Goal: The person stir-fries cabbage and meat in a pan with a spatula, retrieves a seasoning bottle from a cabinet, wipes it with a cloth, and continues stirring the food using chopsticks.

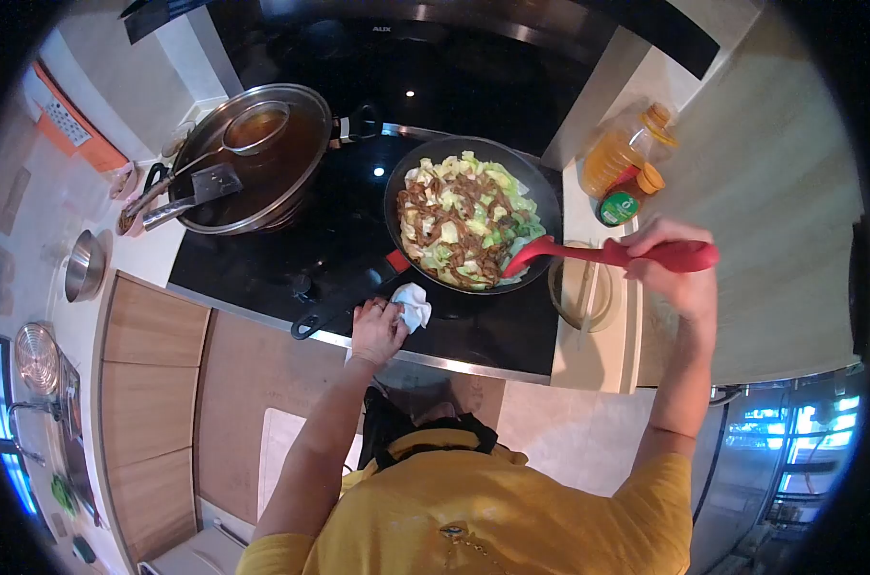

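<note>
My right hand (pixel 679 259) is closed round the handle of a red spatula (pixel 588 252). The spatula's head rests at the lower right edge of the food in a dark frying pan (pixel 548 196). Chopped pale green cabbage (pixel 449 171) fills the pan, with brown meat strips (pixel 465 196) on top. Below the pan, my left hand (pixel 378 331) is closed on a crumpled white cloth (pixel 413 307) at the front of the black stove. The pan's black handle (pixel 344 295) points down and left, just above my left hand.
A large pan (pixel 305 182) of dark liquid stands on the left burner, with a strainer (pixel 255 129) and a slotted turner (pixel 214 183) across it. Right of the stove are an oil bottle (pixel 617 158), a green-labelled bottle (pixel 625 203) and a glass lid (pixel 598 311) with chopsticks. A metal bowl (pixel 85 266) sits left.
</note>
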A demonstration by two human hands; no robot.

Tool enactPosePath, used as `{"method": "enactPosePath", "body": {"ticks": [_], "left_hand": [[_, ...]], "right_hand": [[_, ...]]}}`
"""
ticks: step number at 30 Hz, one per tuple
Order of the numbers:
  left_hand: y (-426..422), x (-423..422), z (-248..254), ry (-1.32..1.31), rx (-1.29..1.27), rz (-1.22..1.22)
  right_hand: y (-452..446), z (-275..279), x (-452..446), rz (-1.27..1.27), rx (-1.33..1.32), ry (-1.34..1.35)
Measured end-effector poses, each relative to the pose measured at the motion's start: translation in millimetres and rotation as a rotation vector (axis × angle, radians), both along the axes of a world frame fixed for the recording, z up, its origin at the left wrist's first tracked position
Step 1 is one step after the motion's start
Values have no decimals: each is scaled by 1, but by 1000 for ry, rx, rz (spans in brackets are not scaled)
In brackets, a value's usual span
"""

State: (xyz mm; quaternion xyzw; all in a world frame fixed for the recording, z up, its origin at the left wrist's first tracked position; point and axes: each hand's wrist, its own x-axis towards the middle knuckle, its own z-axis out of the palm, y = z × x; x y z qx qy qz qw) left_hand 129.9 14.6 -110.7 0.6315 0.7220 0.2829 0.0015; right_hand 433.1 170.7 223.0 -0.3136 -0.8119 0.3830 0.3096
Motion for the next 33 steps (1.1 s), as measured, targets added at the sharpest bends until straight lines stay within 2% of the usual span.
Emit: {"method": "enactPosePath", "body": {"ticks": [2, 7, 9, 14, 17, 20, 22, 26, 30, 33], "left_hand": [[-1, 1, -2, 5, 65, -5], [0, 0, -2, -11, 34, -4], [0, -1, -3, -15, 21, -7], [2, 0, -11, -9, 14, -3], [3, 1, -10, 26, 45, 7], [1, 0, -8, -2, 25, -2], [1, -1, -10, -6, 18, -12], [1, 1, -4, -9, 12, -1], [3, -1, -12, 22, 74, -16], [1, 1, -8, 4, 1, -2]], "right_hand": [[-1, 12, 3, -56, -132, 66], [3, -11, -3, -49, -107, 33], [-2, -8, 0, -40, 20, 57], [-12, -15, -1, -69, 52, 183], [-15, -30, -2, 124, 170, 5], [-28, -22, 12, 132, 250, -5], [-33, -18, 24, 21, 301, 48], [-36, -26, 28, 97, 307, -48], [-40, -23, 31, 26, 307, 26], [-39, -19, 29, 58, 280, 44]]}}
